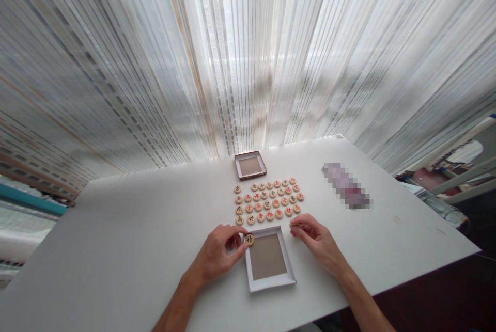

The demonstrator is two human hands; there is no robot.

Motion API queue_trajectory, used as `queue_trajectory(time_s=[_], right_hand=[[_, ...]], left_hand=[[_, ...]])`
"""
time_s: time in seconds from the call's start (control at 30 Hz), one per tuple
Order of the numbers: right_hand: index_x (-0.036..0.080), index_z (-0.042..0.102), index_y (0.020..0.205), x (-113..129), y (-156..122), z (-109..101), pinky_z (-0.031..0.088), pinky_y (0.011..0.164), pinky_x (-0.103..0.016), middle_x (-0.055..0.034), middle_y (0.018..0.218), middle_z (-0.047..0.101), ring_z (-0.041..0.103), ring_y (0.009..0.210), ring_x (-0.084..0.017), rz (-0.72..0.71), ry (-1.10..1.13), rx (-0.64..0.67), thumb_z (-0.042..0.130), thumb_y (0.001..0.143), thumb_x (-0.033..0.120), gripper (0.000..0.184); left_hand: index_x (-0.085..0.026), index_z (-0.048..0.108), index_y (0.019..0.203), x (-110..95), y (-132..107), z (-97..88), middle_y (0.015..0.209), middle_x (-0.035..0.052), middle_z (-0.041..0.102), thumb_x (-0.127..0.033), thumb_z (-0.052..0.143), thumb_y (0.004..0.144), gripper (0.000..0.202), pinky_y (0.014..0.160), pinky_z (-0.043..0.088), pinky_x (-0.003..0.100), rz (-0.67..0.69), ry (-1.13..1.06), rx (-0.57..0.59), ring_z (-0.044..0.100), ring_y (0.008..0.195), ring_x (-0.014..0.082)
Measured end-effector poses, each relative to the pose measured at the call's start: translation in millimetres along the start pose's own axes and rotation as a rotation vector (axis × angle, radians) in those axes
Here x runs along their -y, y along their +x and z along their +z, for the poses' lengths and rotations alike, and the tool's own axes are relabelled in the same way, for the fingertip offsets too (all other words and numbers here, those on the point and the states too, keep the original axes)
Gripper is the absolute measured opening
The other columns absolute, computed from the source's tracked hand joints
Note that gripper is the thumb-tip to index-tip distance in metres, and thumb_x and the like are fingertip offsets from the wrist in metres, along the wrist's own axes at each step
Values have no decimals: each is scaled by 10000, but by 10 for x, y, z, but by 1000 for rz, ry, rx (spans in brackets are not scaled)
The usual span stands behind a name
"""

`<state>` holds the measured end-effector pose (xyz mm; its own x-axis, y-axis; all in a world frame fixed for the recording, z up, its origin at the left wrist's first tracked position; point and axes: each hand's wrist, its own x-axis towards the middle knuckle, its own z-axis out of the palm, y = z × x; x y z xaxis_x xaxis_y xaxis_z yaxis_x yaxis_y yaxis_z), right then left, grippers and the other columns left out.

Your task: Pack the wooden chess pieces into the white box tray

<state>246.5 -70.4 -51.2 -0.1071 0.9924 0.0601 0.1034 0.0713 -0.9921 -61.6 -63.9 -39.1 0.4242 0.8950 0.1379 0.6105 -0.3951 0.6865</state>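
My left hand (221, 250) pinches a round wooden Chinese chess piece (249, 239) with a black character, at the upper left corner of a shallow box tray (290, 272). The tray has white walls and a bare grey-brown bottom. Right of the tray, my right hand (312, 236) is closed at the fingertips on another chess piece (292, 224), seen mostly edge-on; its character is hidden. Just beyond the tray, several rows of chess pieces (270, 215) lie flat, face up, some with red characters and some with black.
A second shallow box part (250, 165) with a dark rim lies at the back of the white table (135, 234). A blurred pinkish object (346, 186) rests to the right. Striped sheer curtains (248, 63) hang behind the table, and a rack (461, 167) stands beyond its right edge.
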Motion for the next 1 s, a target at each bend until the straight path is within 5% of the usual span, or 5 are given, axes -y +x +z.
queue_trajectory(time_s=[0.3,0.67,1.0], right_hand=[[222,655,1033,-69,-25,19,580,874,-369,-45,958,688,711,888,-213,51,120,-47,698,883,443,270],[224,640,955,372,-147,664,564,827,-309,-28,950,622,676,872,-178,28,147,164,667,907,380,165],[233,671,962,395,-102,796,568,783,-296,-22,917,666,672,823,-179,45,33,200,664,903,361,142]], left_hand=[[-252,659,1128,-8,-8,-15,859,15,702,-252,640,863,265,788,502,317,0,-33,19,619,776,180],[-240,648,1149,-16,-21,-35,853,14,696,-213,669,817,333,775,507,301,6,-61,34,612,765,174],[-224,654,1154,-32,-21,-57,834,15,696,-248,698,800,357,777,504,296,16,-90,31,625,762,172]])
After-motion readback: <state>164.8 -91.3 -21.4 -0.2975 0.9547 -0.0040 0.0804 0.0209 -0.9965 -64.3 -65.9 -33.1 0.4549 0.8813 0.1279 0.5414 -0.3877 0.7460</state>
